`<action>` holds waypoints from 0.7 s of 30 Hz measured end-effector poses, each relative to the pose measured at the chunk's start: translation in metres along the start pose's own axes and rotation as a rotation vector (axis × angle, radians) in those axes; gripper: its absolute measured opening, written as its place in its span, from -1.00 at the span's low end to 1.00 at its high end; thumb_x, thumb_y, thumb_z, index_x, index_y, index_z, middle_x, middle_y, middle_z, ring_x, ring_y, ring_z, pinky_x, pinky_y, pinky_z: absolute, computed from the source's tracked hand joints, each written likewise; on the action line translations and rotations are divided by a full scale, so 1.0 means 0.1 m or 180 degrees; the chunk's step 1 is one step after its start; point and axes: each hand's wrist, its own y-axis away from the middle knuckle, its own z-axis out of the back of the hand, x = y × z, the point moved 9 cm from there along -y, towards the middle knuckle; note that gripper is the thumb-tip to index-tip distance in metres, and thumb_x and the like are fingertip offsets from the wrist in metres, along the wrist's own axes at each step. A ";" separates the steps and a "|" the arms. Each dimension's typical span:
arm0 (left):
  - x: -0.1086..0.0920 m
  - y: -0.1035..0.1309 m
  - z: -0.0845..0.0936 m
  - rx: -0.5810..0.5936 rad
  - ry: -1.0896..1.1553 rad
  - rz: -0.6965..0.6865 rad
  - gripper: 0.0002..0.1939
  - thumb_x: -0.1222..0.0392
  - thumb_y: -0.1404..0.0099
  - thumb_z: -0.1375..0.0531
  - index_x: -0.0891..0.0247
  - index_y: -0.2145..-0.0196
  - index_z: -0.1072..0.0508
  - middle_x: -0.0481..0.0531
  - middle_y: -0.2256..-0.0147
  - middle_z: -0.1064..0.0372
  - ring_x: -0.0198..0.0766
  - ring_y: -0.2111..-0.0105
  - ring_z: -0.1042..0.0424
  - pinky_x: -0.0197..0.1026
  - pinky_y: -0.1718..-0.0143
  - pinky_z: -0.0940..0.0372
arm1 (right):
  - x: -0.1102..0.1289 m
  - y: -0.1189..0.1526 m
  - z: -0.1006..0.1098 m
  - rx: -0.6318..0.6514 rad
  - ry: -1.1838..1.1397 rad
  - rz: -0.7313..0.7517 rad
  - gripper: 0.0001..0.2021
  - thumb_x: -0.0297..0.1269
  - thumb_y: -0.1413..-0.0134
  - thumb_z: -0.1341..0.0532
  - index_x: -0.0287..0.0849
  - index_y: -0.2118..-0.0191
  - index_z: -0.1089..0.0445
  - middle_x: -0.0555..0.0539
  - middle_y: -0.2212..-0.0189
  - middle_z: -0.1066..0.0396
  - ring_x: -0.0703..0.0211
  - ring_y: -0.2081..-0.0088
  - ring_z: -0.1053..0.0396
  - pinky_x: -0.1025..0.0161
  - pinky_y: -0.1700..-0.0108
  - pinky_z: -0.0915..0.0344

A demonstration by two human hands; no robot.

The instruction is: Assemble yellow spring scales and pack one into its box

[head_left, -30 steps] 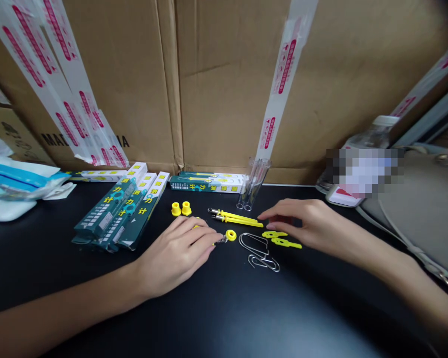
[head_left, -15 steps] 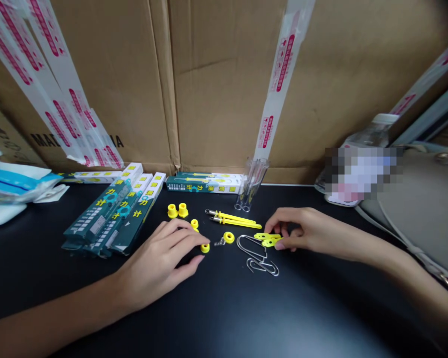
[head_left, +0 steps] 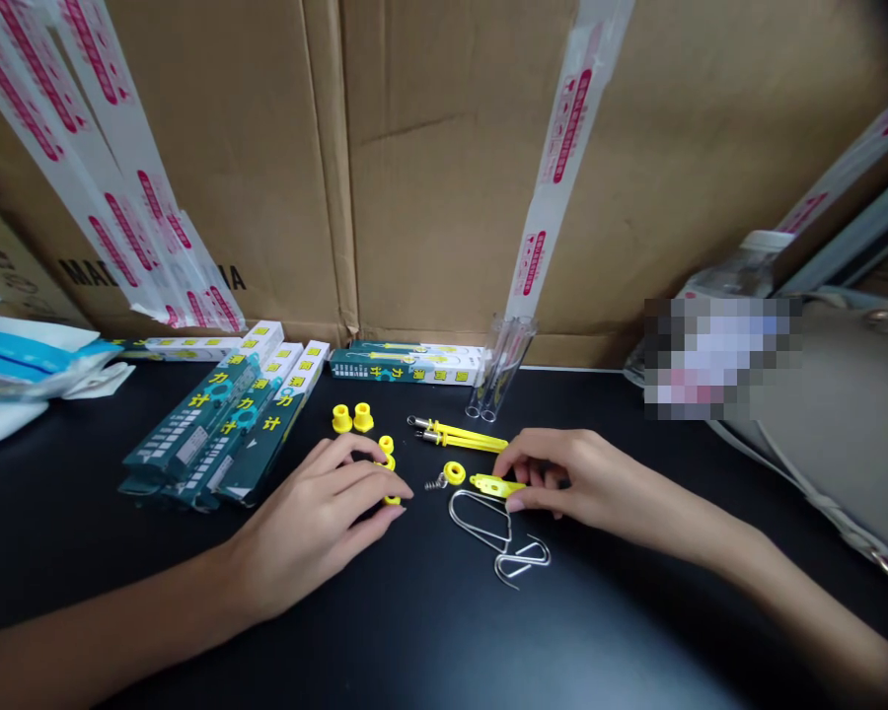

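Note:
My left hand [head_left: 326,518] curves over the table, with its thumb and index finger closed around a small yellow plastic cap [head_left: 392,500]. Just past its fingers are other yellow caps [head_left: 386,444], partly hidden. My right hand [head_left: 562,473] pinches flat yellow plastic tabs [head_left: 492,484] between thumb and fingers; how many overlap there is unclear. Bent metal hooks [head_left: 481,521] lie below the tabs, and S-shaped hooks [head_left: 522,562] are nearer to me. Between the hands sit a yellow ring [head_left: 454,473] and a small spring [head_left: 435,483]. Yellow rods with springs [head_left: 459,437] lie behind.
Two flanged yellow caps [head_left: 352,418] stand behind my left hand. Clear tubes [head_left: 499,370] lean at the back near a flat box [head_left: 407,363]. Green boxes [head_left: 222,424] are stacked left. A bottle [head_left: 759,266] and a grey bag [head_left: 836,424] are right; a large carton [head_left: 429,197] forms the back.
My right hand has moved left and slightly toward me with the yellow tabs. The metal hooks have shifted and spread. The cap at my left fingertips has slid a little left.

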 end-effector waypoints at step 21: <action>-0.02 -0.07 0.03 -0.0182 0.0085 0.0102 -0.80 0.36 -0.37 -0.26 0.32 0.05 -0.47 0.06 0.16 -0.50 -0.12 0.13 -0.34 -0.04 -0.01 -0.27 | 0.48 0.10 -0.02 -0.1277 0.0778 0.1143 -0.86 -0.38 -0.35 -0.18 -0.19 0.05 -0.46 -0.13 0.23 -0.47 0.04 0.23 -0.38 0.12 0.19 -0.36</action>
